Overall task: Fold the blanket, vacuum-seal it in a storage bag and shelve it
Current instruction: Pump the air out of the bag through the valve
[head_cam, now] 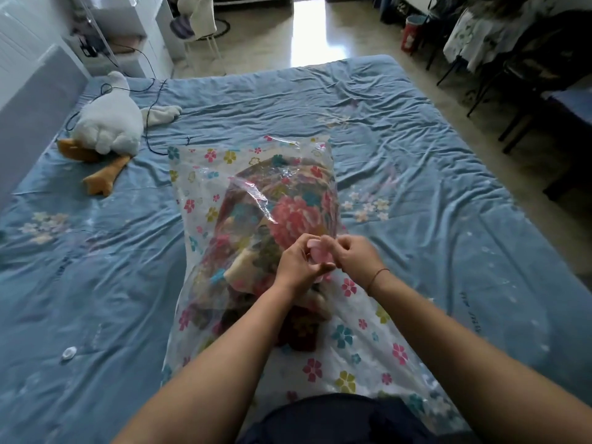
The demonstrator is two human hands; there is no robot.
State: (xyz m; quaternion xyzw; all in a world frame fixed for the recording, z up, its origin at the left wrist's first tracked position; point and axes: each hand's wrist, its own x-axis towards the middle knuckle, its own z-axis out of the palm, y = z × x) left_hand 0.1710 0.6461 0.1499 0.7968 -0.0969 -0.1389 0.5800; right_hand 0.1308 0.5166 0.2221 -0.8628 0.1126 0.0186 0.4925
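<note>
1. Fingers (pixel 322 268) of left hand (pixel 296 264) and right hand (pixel 355 256) curl round a pink valve cap (pixel 315 251), pinching it between them.
2. Floral blanket (pixel 288 216) lies directly beneath the fingers, inside the clear flower-printed storage bag (pixel 352 354) on the bed (pixel 416 139).

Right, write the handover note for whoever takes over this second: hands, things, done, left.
Hands: left hand and right hand both pinch the pink round piece, probably the air valve, on top of the storage bag.
Things: the folded blanket is inside the bag, which lies lengthwise on the bed. A small white piece lies on the sheet to the left, with a plush goose at far left.
Done: blanket folded and bagged.
Left: the bag looks loose, so draw the air out, then shelve it. Whether the bag's mouth is sealed cannot be seen.
</note>
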